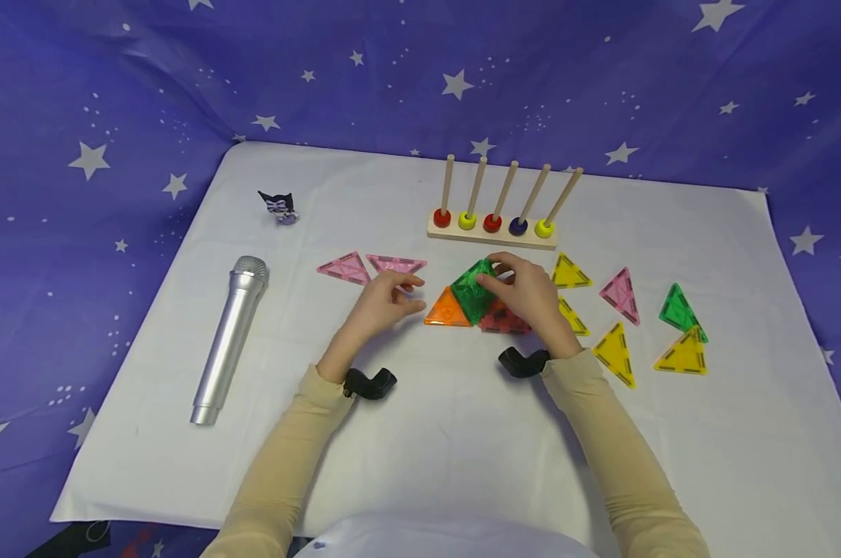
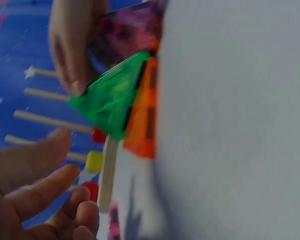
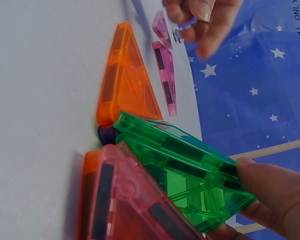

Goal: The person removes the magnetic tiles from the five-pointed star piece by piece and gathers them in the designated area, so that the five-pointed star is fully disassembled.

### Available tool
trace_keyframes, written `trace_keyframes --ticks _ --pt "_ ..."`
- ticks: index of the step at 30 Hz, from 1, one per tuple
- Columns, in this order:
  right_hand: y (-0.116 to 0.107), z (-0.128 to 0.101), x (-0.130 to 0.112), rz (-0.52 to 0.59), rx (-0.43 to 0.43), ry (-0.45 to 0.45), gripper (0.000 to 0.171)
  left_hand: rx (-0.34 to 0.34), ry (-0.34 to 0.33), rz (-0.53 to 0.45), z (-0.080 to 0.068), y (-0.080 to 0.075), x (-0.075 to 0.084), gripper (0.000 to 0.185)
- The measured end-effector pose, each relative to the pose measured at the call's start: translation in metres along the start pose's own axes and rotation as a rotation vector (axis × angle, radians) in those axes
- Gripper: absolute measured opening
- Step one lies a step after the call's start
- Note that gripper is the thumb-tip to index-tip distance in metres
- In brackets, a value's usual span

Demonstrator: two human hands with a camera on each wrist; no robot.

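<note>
My right hand [image 1: 530,293] pinches a green triangular magnetic tile [image 1: 472,293] at its upper corner between thumb and fingers. Tilted off the table, that tile stands between an orange triangular tile [image 1: 447,310] on its left and a red one [image 1: 504,319], partly hidden under the right hand. In the right wrist view, the lower end of the green tile [image 3: 175,155] meets the orange and reddish tiles. My left hand [image 1: 381,302] hovers left of the orange tile, fingers loosely bent and holding nothing. Two pink triangular tiles [image 1: 346,268] lie just behind it.
Several yellow tiles [image 1: 614,355], a pink tile [image 1: 622,296] and another green tile [image 1: 678,308] lie to the right. Behind the hands stands a wooden peg stacker [image 1: 491,235] with coloured beads. A silver microphone [image 1: 228,341] and a small figurine [image 1: 280,208] are on the left.
</note>
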State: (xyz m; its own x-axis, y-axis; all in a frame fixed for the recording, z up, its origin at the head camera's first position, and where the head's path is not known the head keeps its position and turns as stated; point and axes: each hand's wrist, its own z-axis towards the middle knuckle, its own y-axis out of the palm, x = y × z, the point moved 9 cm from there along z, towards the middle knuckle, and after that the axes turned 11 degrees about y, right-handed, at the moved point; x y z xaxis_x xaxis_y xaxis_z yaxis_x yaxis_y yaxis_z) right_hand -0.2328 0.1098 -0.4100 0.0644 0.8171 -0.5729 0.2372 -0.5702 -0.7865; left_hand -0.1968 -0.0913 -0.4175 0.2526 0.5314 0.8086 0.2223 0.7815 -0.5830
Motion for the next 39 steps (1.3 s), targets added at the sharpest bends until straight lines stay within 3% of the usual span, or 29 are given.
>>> trace_keyframes --ticks 3,6,12,17,26,39 --pt "0.0 0.0 0.0 0.002 0.004 0.002 0.048 -0.138 0.084 0.035 0.006 0.025 0.01 0.05" --pt "-0.001 0.001 0.001 0.004 0.006 0.001 0.048 -0.221 0.115 0.1 0.011 0.041 0.012 0.064" --pt "0.001 0.0 0.001 0.011 0.001 -0.005 0.049 -0.296 0.091 0.236 0.019 0.051 0.007 0.076" --pt "0.0 0.001 0.001 0.012 0.009 -0.01 0.048 -0.34 0.111 0.269 0.023 0.053 0.004 0.075" --pt "0.001 0.0 0.004 0.031 -0.003 -0.007 0.049 -0.326 0.192 0.221 0.025 0.051 0.0 0.069" --pt "0.001 0.001 0.005 0.056 -0.035 0.006 0.051 -0.23 0.261 0.084 0.017 0.04 -0.002 0.065"
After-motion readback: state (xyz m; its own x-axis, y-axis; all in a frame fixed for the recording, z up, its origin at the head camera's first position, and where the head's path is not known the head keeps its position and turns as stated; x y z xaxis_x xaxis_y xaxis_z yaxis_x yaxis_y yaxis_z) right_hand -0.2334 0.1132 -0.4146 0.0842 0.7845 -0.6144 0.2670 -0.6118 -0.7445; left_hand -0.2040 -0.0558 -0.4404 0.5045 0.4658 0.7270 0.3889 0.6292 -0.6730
